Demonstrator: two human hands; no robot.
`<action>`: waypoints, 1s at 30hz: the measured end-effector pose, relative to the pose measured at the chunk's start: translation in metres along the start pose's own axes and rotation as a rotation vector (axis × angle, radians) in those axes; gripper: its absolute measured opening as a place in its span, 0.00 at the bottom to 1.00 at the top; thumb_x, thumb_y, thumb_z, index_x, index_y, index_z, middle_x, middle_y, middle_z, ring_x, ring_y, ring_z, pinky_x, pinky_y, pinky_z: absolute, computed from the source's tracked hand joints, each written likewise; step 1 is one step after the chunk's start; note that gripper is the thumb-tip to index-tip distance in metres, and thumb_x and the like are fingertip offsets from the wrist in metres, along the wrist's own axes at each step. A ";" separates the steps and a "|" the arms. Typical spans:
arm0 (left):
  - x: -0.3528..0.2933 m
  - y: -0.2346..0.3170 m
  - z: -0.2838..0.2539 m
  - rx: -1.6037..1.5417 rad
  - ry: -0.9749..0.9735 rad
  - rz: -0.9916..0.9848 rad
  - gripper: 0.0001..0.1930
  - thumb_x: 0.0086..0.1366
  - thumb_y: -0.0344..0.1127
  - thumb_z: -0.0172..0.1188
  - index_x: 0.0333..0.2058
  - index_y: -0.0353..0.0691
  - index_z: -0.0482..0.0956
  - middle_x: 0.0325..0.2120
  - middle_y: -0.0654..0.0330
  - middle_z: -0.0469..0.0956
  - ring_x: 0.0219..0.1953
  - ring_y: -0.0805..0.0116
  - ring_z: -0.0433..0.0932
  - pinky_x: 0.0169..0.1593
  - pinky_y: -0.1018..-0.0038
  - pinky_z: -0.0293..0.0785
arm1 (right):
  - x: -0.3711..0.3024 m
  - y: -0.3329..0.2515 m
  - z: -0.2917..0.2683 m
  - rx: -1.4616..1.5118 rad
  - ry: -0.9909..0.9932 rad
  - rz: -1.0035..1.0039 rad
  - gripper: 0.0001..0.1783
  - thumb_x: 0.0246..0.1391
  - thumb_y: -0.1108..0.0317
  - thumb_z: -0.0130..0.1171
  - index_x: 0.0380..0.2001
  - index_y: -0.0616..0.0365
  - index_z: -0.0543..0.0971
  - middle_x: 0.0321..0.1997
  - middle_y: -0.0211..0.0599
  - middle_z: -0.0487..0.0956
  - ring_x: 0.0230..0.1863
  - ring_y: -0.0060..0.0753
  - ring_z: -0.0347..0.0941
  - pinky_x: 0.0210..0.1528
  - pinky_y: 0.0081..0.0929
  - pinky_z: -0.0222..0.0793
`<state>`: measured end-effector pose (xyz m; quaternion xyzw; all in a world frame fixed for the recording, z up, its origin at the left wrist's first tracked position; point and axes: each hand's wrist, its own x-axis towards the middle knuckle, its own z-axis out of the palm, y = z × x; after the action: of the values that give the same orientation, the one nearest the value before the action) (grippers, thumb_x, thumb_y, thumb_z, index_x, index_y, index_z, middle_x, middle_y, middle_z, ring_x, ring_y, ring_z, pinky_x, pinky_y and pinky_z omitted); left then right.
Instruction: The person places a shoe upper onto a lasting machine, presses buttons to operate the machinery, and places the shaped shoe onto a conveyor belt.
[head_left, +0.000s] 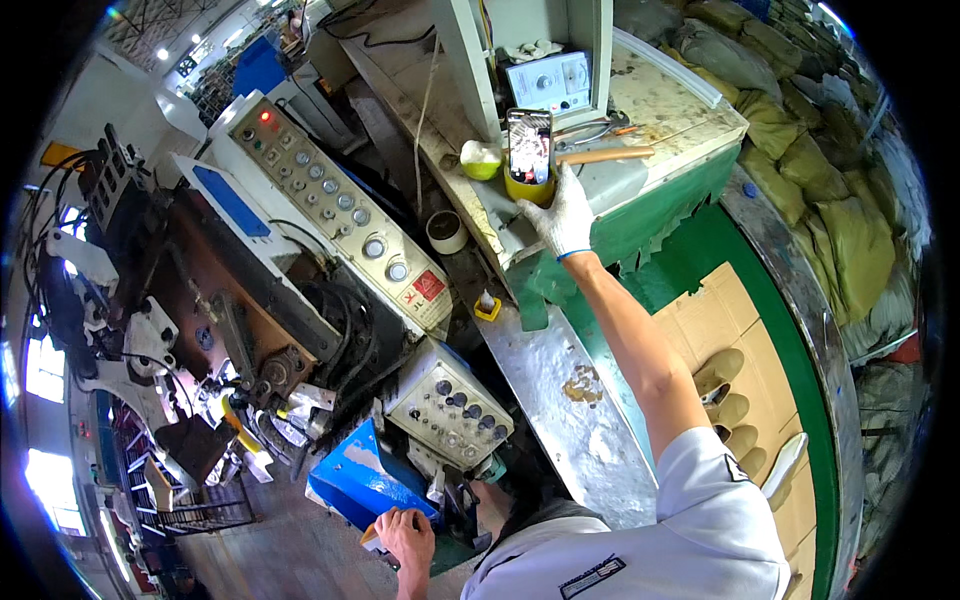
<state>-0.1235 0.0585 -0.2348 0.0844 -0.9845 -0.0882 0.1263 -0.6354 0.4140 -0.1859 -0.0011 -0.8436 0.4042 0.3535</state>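
Note:
My right hand (560, 218), in a white knit glove, reaches over the worn bench. Its thumb and fingers close around a yellow cup (532, 188), and a phone (529, 140) with a lit screen stands upright in that cup. Bare and low in the view, my left hand (405, 538) curls its fingers beside a blue metal chute (372, 478) on the machine. An orange-and-white piece (372, 540) shows at its fingertips; what exactly the fingers hold is hidden.
Left of the bench stands a machine with a long control panel (335, 200) and a smaller knob box (450, 405). A green-and-white ball-shaped thing (480, 160), a wooden handle (605, 155) and a blue-white control unit (550, 82) sit on the bench. Shoes (735, 405) lie on cardboard; sacks (850, 235) are piled right.

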 end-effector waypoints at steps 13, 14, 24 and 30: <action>0.378 0.207 0.028 -0.531 -0.035 0.116 0.18 0.71 0.47 0.66 0.41 0.35 0.84 0.31 0.50 0.86 0.33 0.51 0.85 0.39 0.61 0.79 | -0.010 0.019 0.016 -0.054 0.089 -0.051 0.57 0.38 0.53 0.83 0.67 0.71 0.66 0.63 0.61 0.74 0.64 0.63 0.69 0.67 0.48 0.67; 0.407 0.227 0.032 -0.486 -0.024 0.134 0.18 0.71 0.49 0.66 0.40 0.36 0.85 0.33 0.49 0.87 0.35 0.47 0.86 0.41 0.58 0.79 | -0.009 0.019 0.015 -0.052 0.086 -0.055 0.58 0.37 0.53 0.84 0.66 0.71 0.66 0.63 0.61 0.74 0.64 0.63 0.69 0.67 0.48 0.67; 0.520 0.327 0.049 -0.149 -0.185 0.177 0.29 0.63 0.59 0.68 0.38 0.31 0.89 0.37 0.37 0.86 0.44 0.40 0.86 0.49 0.51 0.80 | -0.002 0.032 0.017 -0.041 0.049 -0.105 0.60 0.36 0.47 0.83 0.65 0.73 0.66 0.59 0.66 0.75 0.61 0.68 0.71 0.65 0.52 0.68; 0.542 0.332 0.053 -0.135 -0.150 0.218 0.33 0.58 0.62 0.72 0.35 0.29 0.88 0.38 0.36 0.86 0.44 0.39 0.86 0.50 0.52 0.81 | -0.003 0.037 0.022 -0.055 0.041 -0.122 0.61 0.37 0.47 0.83 0.67 0.74 0.65 0.61 0.67 0.74 0.62 0.70 0.71 0.66 0.54 0.67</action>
<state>-0.7024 0.2865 -0.0936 -0.0386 -0.9863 -0.1460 0.0664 -0.6570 0.4233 -0.2220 0.0325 -0.8453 0.3584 0.3948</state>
